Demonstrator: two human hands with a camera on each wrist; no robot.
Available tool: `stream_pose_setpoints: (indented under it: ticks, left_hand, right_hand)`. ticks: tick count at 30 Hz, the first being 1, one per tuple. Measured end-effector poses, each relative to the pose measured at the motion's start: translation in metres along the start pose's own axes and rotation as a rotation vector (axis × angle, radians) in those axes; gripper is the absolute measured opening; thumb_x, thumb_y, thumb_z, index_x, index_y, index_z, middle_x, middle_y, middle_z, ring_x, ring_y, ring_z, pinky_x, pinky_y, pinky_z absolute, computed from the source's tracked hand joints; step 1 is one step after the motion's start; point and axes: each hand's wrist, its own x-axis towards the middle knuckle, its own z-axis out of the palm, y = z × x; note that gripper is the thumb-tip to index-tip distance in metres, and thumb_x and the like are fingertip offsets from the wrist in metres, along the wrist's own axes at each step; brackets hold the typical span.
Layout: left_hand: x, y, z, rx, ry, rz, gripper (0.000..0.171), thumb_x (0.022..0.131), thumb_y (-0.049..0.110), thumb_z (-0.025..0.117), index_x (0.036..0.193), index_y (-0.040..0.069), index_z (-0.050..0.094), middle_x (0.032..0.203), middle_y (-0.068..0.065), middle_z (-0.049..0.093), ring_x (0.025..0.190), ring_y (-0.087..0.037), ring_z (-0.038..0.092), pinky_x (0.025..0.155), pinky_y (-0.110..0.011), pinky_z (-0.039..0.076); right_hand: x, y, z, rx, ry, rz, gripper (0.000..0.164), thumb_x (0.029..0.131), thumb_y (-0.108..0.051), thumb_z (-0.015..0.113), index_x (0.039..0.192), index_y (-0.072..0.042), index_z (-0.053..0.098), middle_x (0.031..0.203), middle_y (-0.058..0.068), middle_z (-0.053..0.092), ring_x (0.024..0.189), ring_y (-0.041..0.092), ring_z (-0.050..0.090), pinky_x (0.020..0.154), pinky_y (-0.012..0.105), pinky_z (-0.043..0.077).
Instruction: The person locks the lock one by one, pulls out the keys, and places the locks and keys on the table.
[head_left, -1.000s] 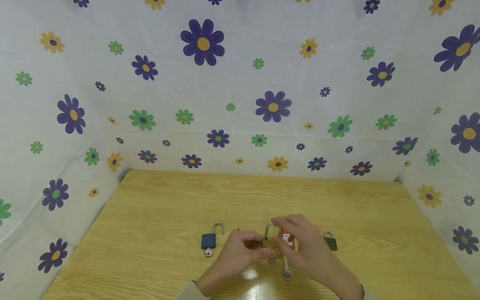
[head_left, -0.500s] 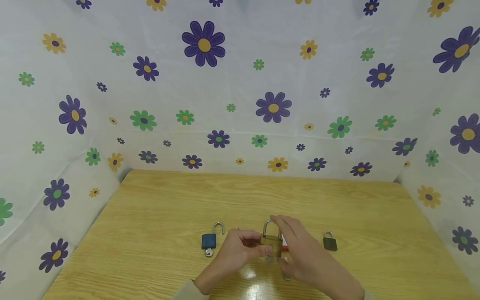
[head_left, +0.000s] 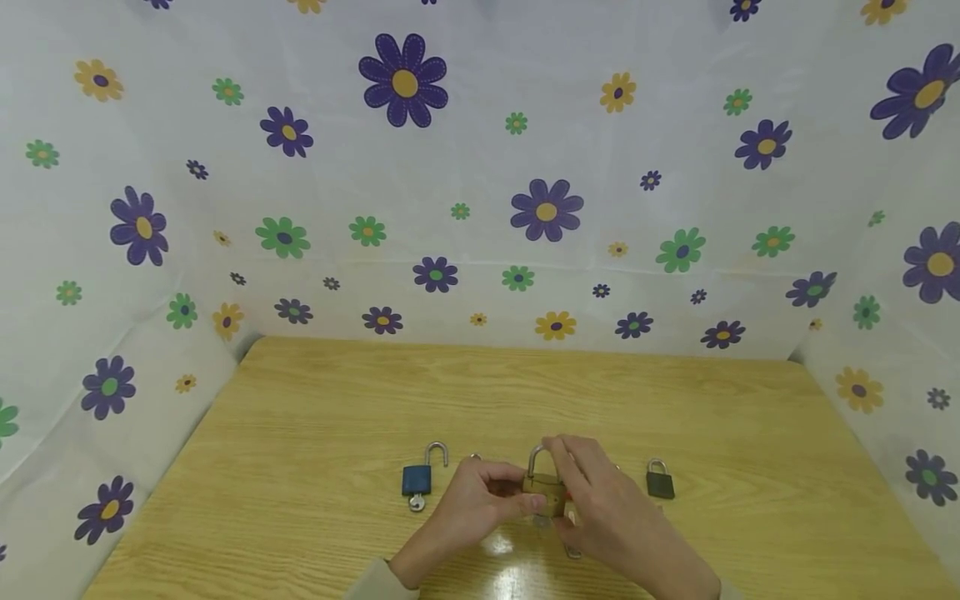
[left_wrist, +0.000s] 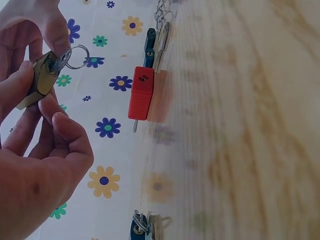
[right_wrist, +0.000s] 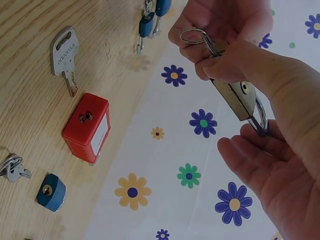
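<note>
A brass padlock (head_left: pixel 551 500) with a steel shackle is held up above the table between both hands. My left hand (head_left: pixel 480 504) grips its body, with the thumb on the front face. My right hand (head_left: pixel 607 508) holds it from the other side, fingertips at the top of the shackle and thumb at the lower edge. A key (left_wrist: pixel 62 60) on a wire ring (right_wrist: pixel 192 36) sits in the bottom of the lock, touched by the right thumb. Fingers hide the far leg of the shackle, so I cannot tell whether it is latched.
A red padlock (right_wrist: pixel 90 125) stands behind the right hand, with a large key (right_wrist: pixel 65 55) near it. To the left lies a blue padlock (head_left: pixel 417 480), shackle raised, key inserted. A dark padlock (head_left: pixel 660 485) lies on the right. Flowered cloth (head_left: pixel 480 167) surrounds the wooden table (head_left: pixel 337 417).
The right fingers have shifted along the shackle, and the right thumb has gone from the body's front down to its lower edge. The left hand keeps its grip on the brass padlock.
</note>
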Motion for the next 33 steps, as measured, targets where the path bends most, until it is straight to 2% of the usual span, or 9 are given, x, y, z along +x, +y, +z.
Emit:
stream_pose_setpoints:
  ticks: [4, 9, 15, 18, 24, 26, 33]
  left_hand:
    - [-0.001, 0.009, 0.001, 0.013, 0.000, -0.006, 0.018, 0.083, 0.006, 0.076, 0.099, -0.004, 0.076, 0.090, -0.023, 0.075, 0.072, -0.014, 0.070, 0.061, -0.019, 0.056]
    - [0.002, -0.011, 0.000, -0.001, -0.003, -0.012, 0.020, 0.083, 0.012, 0.078, 0.099, 0.002, 0.077, 0.091, -0.019, 0.076, 0.072, -0.014, 0.070, 0.062, -0.021, 0.057]
    - [0.001, -0.014, -0.001, 0.007, -0.010, 0.015, 0.020, 0.082, 0.016, 0.078, 0.098, 0.003, 0.078, 0.091, -0.017, 0.077, 0.073, -0.015, 0.071, 0.063, -0.025, 0.059]
    - [0.001, -0.010, 0.000, 0.021, -0.006, 0.017, 0.019, 0.083, 0.013, 0.078, 0.097, 0.002, 0.077, 0.091, -0.018, 0.077, 0.072, -0.013, 0.070, 0.062, -0.023, 0.058]
    - [-0.003, 0.010, 0.001, 0.034, -0.002, -0.010, 0.017, 0.083, 0.007, 0.076, 0.097, -0.003, 0.076, 0.092, -0.021, 0.076, 0.072, -0.011, 0.070, 0.062, -0.020, 0.056]
    - [-0.003, 0.012, 0.001, 0.029, -0.004, -0.018, 0.018, 0.083, 0.007, 0.076, 0.098, -0.003, 0.076, 0.092, -0.022, 0.076, 0.072, -0.012, 0.070, 0.062, -0.020, 0.056]
    - [0.000, -0.009, 0.000, 0.014, -0.011, -0.013, 0.019, 0.083, 0.013, 0.077, 0.098, 0.001, 0.077, 0.092, -0.019, 0.077, 0.073, -0.014, 0.071, 0.062, -0.020, 0.057]
  right_hand:
    - [0.001, 0.000, 0.000, -0.011, 0.005, -0.010, 0.080, 0.050, -0.003, 0.085, 0.124, 0.006, 0.054, 0.113, 0.014, 0.058, 0.101, 0.023, 0.055, 0.072, 0.032, 0.060]
    - [0.001, 0.000, 0.000, -0.014, -0.001, -0.012, 0.076, 0.052, -0.005, 0.084, 0.122, 0.006, 0.056, 0.111, 0.012, 0.059, 0.102, 0.023, 0.056, 0.074, 0.033, 0.060]
    - [0.001, -0.001, 0.001, -0.002, -0.034, -0.008, 0.078, 0.054, -0.009, 0.086, 0.124, 0.006, 0.056, 0.113, 0.012, 0.058, 0.103, 0.024, 0.055, 0.075, 0.035, 0.060]
    - [0.001, -0.001, 0.001, -0.001, -0.034, -0.010, 0.077, 0.054, -0.009, 0.086, 0.123, 0.006, 0.056, 0.113, 0.012, 0.058, 0.102, 0.024, 0.055, 0.074, 0.035, 0.060]
    - [0.001, -0.001, 0.002, -0.007, -0.022, -0.011, 0.074, 0.053, -0.008, 0.084, 0.121, 0.006, 0.057, 0.111, 0.011, 0.058, 0.101, 0.023, 0.055, 0.071, 0.034, 0.060]
    - [0.001, -0.001, 0.003, -0.008, -0.018, -0.012, 0.074, 0.053, -0.008, 0.084, 0.121, 0.005, 0.057, 0.110, 0.011, 0.058, 0.100, 0.022, 0.055, 0.070, 0.033, 0.060]
    - [0.002, 0.000, 0.004, 0.005, -0.024, -0.018, 0.073, 0.054, -0.007, 0.084, 0.121, 0.006, 0.057, 0.110, 0.010, 0.058, 0.100, 0.021, 0.055, 0.071, 0.033, 0.060]
